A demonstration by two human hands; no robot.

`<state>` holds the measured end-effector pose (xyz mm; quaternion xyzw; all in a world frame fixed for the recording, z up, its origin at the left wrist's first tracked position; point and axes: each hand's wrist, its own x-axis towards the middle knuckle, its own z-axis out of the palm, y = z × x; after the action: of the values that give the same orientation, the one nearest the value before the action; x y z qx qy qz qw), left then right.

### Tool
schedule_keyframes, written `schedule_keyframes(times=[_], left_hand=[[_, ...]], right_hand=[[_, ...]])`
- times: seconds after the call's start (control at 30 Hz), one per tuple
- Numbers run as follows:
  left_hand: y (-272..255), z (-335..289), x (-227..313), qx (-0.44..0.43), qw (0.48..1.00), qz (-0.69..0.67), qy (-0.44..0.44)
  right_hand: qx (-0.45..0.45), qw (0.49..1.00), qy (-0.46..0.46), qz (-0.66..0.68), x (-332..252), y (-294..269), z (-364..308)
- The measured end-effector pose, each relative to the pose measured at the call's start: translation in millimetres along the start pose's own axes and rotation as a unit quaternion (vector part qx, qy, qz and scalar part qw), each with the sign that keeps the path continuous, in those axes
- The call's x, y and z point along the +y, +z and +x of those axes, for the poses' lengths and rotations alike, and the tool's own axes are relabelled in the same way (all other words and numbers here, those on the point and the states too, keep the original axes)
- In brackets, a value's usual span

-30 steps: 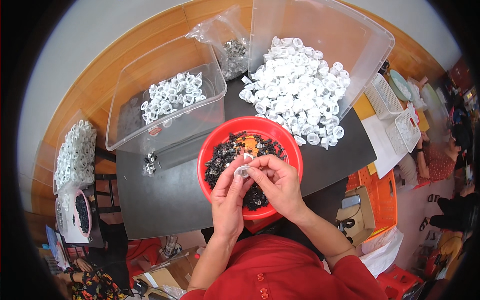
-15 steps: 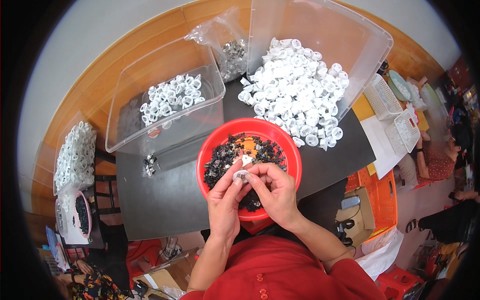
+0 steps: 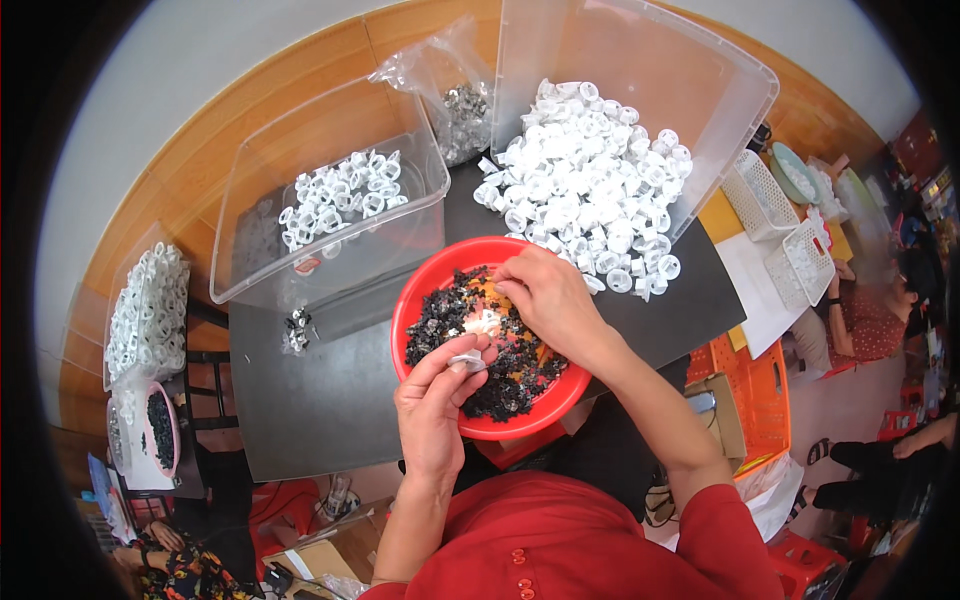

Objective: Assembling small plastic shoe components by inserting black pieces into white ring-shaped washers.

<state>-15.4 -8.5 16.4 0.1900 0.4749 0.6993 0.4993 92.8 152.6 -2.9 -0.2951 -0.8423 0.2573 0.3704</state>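
My left hand [image 3: 432, 408] pinches a small round white plastic part [image 3: 467, 360] between thumb and fingers, above the near left side of a red basin [image 3: 403, 290]. Over the basin's far right part reaches my right hand [image 3: 552, 303], its thumb and fingertips drawn together among the small pieces. Whatever those fingertips hold is too small to make out. Loose little black parts [image 3: 437, 318] line the basin, with a few white pieces [image 3: 484, 322] lying in the middle.
Beyond the basin, a heap of white plastic parts [image 3: 590, 185] spills from a tipped clear tub [image 3: 700, 90]. Another clear bin [image 3: 232, 215] holds fewer white parts. A plastic bag [image 3: 463, 110] stands between them. An orange crate [image 3: 768, 400] is at the right, near other people.
My right hand has left the white part and moved right and away into the basin. My left hand keeps the part, slightly lower and further left.
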Motion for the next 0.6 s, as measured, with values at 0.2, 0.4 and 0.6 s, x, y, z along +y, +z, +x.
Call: schedule_keyframes(times=[0.2, 0.4, 0.6], left_hand=[[-8, 0, -1, 0.002, 1.0, -0.002, 0.006], [-7, 6, -2, 0.003, 1.0, 0.018, 0.02], [-6, 10, 1, -0.002, 1.0, -0.01, 0.006]], right_hand=[[-0.101, 0.985, -0.024, -0.138, 4, 22, 11], [-0.106, 0.976, -0.05, -0.183, 11, 25, 7], [-0.08, 0.991, -0.065, 0.085, -22, -2, 0]])
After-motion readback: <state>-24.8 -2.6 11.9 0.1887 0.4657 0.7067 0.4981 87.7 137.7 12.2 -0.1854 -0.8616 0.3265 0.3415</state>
